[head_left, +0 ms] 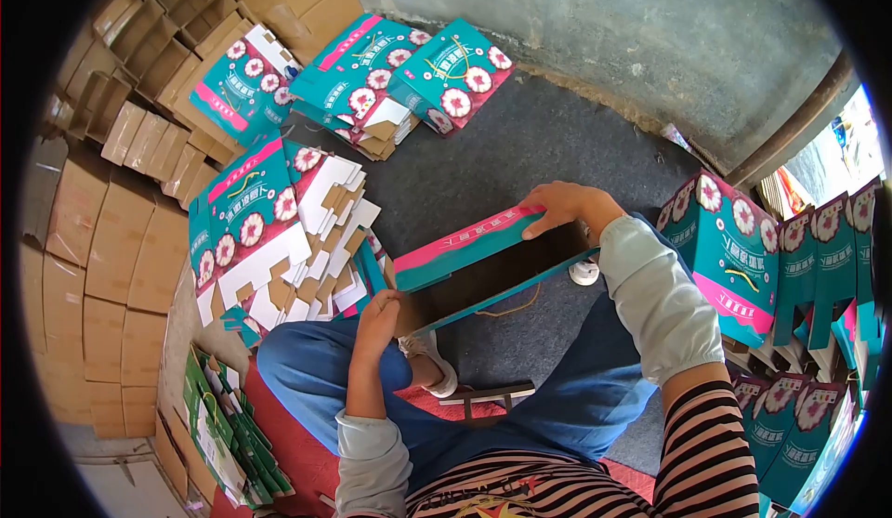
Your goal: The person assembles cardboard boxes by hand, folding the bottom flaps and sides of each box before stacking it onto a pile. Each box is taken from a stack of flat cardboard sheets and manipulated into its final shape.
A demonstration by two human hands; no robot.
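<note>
Between my knees is a teal and pink cardboard gift box [465, 247], unfolded into a sleeve with its dark hollow inside facing me. A yellow cord handle [511, 306] hangs from its near side. My left hand [379, 318] is closed on the box's left end, with the fingertips partly hidden. At the far right corner, my right hand [571, 208] grips the box, its thumb on the pink panel and the other fingers over the edge.
Flat stacked gift boxes [246, 207] with white flaps lie at left; more flat boxes [362, 77] lie farther back. Formed gift boxes [729, 249] stand at right. Brown cartons [116, 267] are piled along the left. Green folded packaging [232, 420] rests near the red mat [302, 425].
</note>
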